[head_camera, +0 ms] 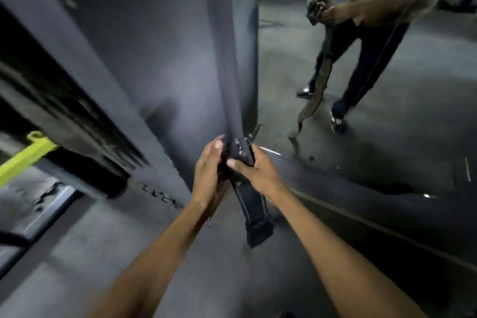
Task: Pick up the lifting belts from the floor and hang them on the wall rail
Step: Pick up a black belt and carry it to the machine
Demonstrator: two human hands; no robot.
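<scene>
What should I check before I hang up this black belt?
1. Black belt off the floor: ok, it hangs from the hands.
2. Right hand grips the buckle end: ok.
3. Left hand gripping too: cannot tell, it touches the belt, blurred.
4. Wall rail in sight: not ok, only a grey pillar ahead.
5. Other person with the olive belt out of the way: ok, standing apart.
</scene>
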